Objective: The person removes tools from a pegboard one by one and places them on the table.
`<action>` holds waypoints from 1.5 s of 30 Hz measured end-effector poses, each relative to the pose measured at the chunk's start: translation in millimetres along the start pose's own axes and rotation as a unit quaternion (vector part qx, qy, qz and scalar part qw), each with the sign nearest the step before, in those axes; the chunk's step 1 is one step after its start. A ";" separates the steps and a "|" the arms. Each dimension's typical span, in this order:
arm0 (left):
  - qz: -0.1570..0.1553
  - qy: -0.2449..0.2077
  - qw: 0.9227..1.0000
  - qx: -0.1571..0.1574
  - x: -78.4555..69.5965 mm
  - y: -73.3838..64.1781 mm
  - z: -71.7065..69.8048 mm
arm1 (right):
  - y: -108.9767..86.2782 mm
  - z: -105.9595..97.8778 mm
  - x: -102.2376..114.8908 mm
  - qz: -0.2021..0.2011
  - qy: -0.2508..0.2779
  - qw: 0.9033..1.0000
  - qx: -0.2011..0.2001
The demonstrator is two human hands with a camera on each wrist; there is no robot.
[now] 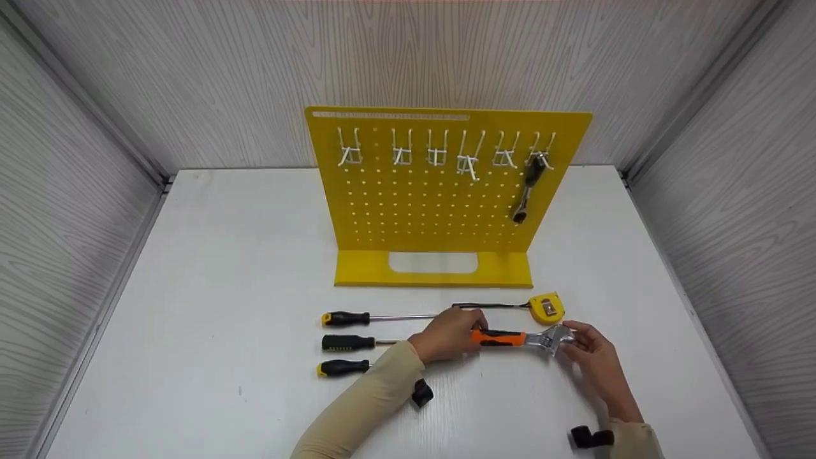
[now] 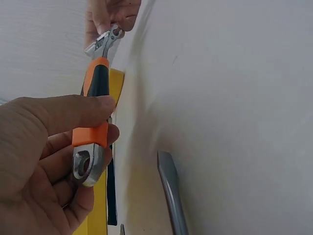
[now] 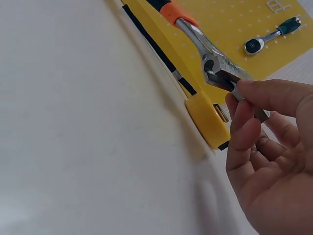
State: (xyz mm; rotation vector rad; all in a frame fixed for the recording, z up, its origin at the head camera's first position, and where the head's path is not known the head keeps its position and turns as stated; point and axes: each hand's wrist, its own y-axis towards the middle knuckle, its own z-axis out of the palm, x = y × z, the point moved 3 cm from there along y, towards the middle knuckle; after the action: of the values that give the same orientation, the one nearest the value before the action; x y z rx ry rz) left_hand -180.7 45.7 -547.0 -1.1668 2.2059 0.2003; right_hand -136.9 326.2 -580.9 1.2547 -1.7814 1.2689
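An adjustable wrench (image 1: 503, 338) with an orange and black handle is held between both hands above the white table. My left hand (image 1: 448, 335) pinches the handle's end between thumb and fingers; in the left wrist view the metal hanging hole (image 2: 86, 165) pokes out below that grip. At the other end, my right hand (image 1: 594, 360) pinches the wrench's steel head (image 3: 222, 71) with thumb and fingertips. Just behind the head lies a yellow tape measure (image 1: 546, 308) with a black strap. The left forearm hides parts of the screwdrivers' shafts.
Behind stands a yellow pegboard (image 1: 433, 217) with several white hooks (image 1: 470, 162) along its top. A ratchet wrench (image 1: 528, 189) hangs from the rightmost hook. Three screwdrivers, among them a fully black-handled one (image 1: 349, 343), lie left of the hands. Wood-grain walls enclose the table.
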 end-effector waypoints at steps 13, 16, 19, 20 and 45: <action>0.041 0.212 0.976 -0.025 -8.0 1.9 6.6 | 3.0 2.6 -2.3 -0.010 -0.082 0.997 0.004; 0.038 0.219 0.975 -0.027 -7.4 1.8 8.4 | 3.7 3.0 -1.1 -0.017 -0.102 0.995 0.005; 0.033 0.220 0.975 -0.021 -6.9 2.4 10.2 | 4.5 2.8 -1.3 -0.024 -0.124 0.992 0.005; 0.032 0.219 0.975 -0.019 -6.9 2.6 10.6 | 5.0 2.7 -1.2 -0.027 -0.129 0.991 0.003; -0.002 0.117 0.993 -0.017 -1.0 1.6 14.2 | 8.4 12.2 1.9 -0.046 -0.193 0.980 -0.012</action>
State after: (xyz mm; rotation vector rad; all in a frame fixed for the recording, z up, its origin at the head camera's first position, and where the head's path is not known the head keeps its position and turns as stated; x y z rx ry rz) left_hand -175.0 53.2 -557.9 -1.2690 2.4116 0.1041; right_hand -144.8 314.9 -586.6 1.6364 -1.9654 0.9966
